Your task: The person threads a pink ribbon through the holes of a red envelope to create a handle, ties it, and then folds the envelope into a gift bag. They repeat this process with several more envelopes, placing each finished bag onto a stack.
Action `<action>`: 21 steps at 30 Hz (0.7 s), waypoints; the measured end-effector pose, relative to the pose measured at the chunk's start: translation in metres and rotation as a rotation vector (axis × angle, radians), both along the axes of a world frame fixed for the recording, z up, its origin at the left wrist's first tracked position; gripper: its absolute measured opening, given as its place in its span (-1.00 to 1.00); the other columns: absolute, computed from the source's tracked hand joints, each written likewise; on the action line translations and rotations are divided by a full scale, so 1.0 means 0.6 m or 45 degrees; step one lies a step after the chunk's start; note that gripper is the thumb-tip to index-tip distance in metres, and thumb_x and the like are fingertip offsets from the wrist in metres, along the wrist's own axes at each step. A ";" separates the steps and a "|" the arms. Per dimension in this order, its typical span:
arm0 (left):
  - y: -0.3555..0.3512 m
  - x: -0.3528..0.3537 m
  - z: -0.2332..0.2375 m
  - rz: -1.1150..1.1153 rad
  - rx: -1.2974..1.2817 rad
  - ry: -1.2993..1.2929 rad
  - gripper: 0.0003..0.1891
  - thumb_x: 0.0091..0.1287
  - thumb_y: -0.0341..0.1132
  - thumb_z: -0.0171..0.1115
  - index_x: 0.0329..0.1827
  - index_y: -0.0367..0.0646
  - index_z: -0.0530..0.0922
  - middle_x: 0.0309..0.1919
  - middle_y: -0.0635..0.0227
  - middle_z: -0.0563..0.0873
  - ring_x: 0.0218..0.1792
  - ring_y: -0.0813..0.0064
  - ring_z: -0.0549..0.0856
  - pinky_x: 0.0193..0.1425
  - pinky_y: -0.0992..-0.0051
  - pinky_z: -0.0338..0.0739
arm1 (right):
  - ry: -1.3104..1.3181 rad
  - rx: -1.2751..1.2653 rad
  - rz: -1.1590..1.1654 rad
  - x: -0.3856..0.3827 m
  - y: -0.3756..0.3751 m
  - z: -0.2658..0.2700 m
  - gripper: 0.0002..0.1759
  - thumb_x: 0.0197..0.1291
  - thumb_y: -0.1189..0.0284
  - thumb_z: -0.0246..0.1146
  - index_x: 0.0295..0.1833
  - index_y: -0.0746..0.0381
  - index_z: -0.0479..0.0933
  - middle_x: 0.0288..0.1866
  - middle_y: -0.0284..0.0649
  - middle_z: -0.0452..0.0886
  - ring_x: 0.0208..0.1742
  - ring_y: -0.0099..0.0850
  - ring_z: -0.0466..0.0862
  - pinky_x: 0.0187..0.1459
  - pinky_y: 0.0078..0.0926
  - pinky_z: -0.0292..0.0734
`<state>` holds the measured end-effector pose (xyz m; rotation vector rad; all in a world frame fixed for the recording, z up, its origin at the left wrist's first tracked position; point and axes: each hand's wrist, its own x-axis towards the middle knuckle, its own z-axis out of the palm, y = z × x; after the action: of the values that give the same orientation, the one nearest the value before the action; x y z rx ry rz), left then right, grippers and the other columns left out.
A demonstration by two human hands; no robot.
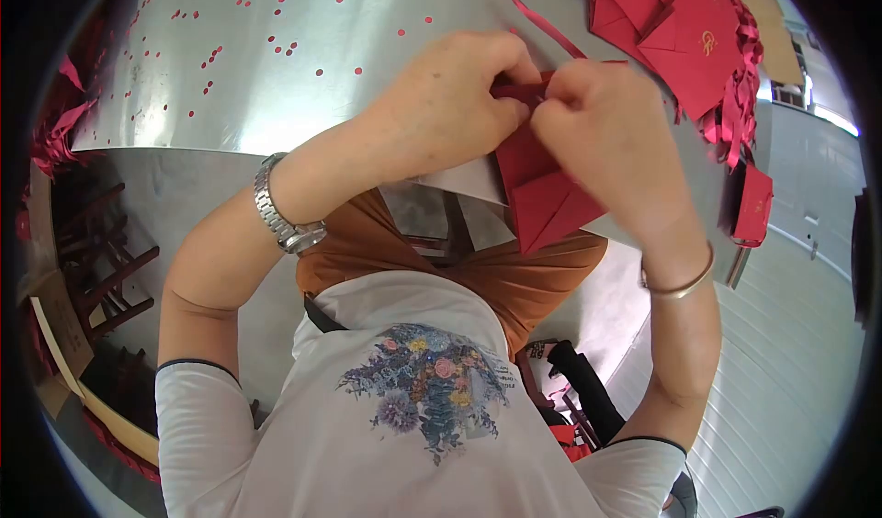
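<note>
A red paper bag (542, 197), folded flat, hangs over the near edge of the metal table below my two hands. My left hand (459, 95) is closed, with thumb and forefinger pinching the bag's upper edge. Right beside it, my right hand (602, 118) is curled shut at the same edge, its fingertips partly hidden. A red ribbon (542, 22) runs from behind the right hand's knuckles up and to the left across the table. What lies exactly between the fingertips is hard to see.
Small red paper dots (279, 39) are scattered over the metal table (230, 105). A pile of red paper bags (684, 36) lies at the upper right, with bunched red ribbons (742, 86) beside it. Another red bag (753, 206) hangs at the right edge. Dark wooden stools (115, 270) stand left.
</note>
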<state>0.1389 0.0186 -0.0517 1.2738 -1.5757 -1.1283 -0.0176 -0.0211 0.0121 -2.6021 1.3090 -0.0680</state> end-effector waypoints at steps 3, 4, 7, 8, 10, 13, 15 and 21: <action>-0.003 -0.002 0.003 0.047 0.088 0.027 -0.85 0.21 -0.54 0.27 -0.16 -0.31 0.60 -0.31 0.33 0.73 -0.27 0.57 0.68 -0.12 0.53 0.59 | -0.208 0.274 -0.129 -0.007 0.004 -0.006 -0.83 0.03 0.41 0.24 -0.47 0.30 0.55 -0.61 -0.08 0.59 -0.49 -0.14 0.69 -0.41 -0.24 0.62; -0.004 -0.003 0.003 0.055 0.128 0.022 -0.85 0.21 -0.53 0.27 -0.16 -0.31 0.61 -0.32 0.34 0.74 -0.28 0.58 0.68 -0.13 0.53 0.59 | -0.094 -0.014 -0.049 -0.004 0.016 -0.012 -0.83 0.04 0.41 0.24 -0.47 0.30 0.55 -0.61 -0.09 0.59 -0.50 -0.14 0.68 -0.43 -0.23 0.61; -0.006 -0.005 0.004 0.071 0.099 -0.030 -0.86 0.20 -0.52 0.28 -0.18 -0.31 0.62 -0.35 0.32 0.74 -0.31 0.58 0.68 -0.17 0.53 0.59 | 0.087 -0.400 0.060 0.002 0.032 -0.019 -0.81 0.06 0.38 0.25 -0.48 0.28 0.54 -0.60 -0.09 0.60 -0.53 -0.13 0.67 -0.47 -0.19 0.61; -0.006 -0.007 0.003 0.069 0.095 -0.029 -0.86 0.20 -0.52 0.28 -0.18 -0.31 0.62 -0.35 0.32 0.74 -0.31 0.58 0.68 -0.17 0.53 0.59 | 0.103 -0.391 0.055 0.002 0.032 -0.019 -0.82 0.06 0.39 0.24 -0.47 0.28 0.55 -0.61 -0.10 0.60 -0.53 -0.13 0.68 -0.48 -0.20 0.60; -0.004 -0.008 0.000 0.099 -0.034 -0.126 -0.87 0.19 -0.50 0.29 -0.22 -0.31 0.62 -0.37 0.30 0.74 -0.34 0.57 0.68 -0.20 0.53 0.59 | 0.118 -0.382 0.053 0.003 0.027 -0.018 -0.84 0.05 0.40 0.24 -0.46 0.27 0.56 -0.61 -0.10 0.60 -0.53 -0.14 0.68 -0.48 -0.21 0.60; 0.000 -0.009 0.003 0.125 0.016 -0.128 -0.87 0.17 -0.49 0.31 -0.24 -0.31 0.62 -0.39 0.28 0.74 -0.35 0.57 0.68 -0.21 0.53 0.58 | 0.087 -0.290 0.067 0.005 0.022 -0.014 -0.86 0.02 0.41 0.25 -0.46 0.26 0.58 -0.60 -0.09 0.61 -0.53 -0.14 0.68 -0.49 -0.20 0.60; -0.001 -0.006 0.008 0.093 0.062 -0.083 -0.84 0.14 -0.46 0.30 -0.24 -0.32 0.63 -0.36 0.16 0.74 -0.31 0.36 0.71 -0.18 0.43 0.59 | 0.176 -0.339 0.065 0.012 0.025 -0.009 -0.87 -0.01 0.42 0.25 -0.47 0.26 0.61 -0.59 -0.07 0.61 -0.51 -0.13 0.69 -0.47 -0.20 0.61; -0.005 0.012 0.013 0.034 0.238 0.073 -0.87 0.19 -0.45 0.31 -0.24 -0.31 0.62 -0.34 0.26 0.73 -0.30 0.48 0.68 -0.17 0.49 0.57 | 0.061 -0.198 0.041 0.018 0.010 -0.005 -0.86 -0.05 0.49 0.23 -0.49 0.35 0.60 -0.56 -0.05 0.63 -0.45 -0.12 0.70 -0.35 -0.23 0.61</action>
<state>0.1460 0.0158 -0.0438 1.3667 -1.4338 -1.3082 -0.0066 -0.0149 0.0093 -2.7696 1.3269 -0.1069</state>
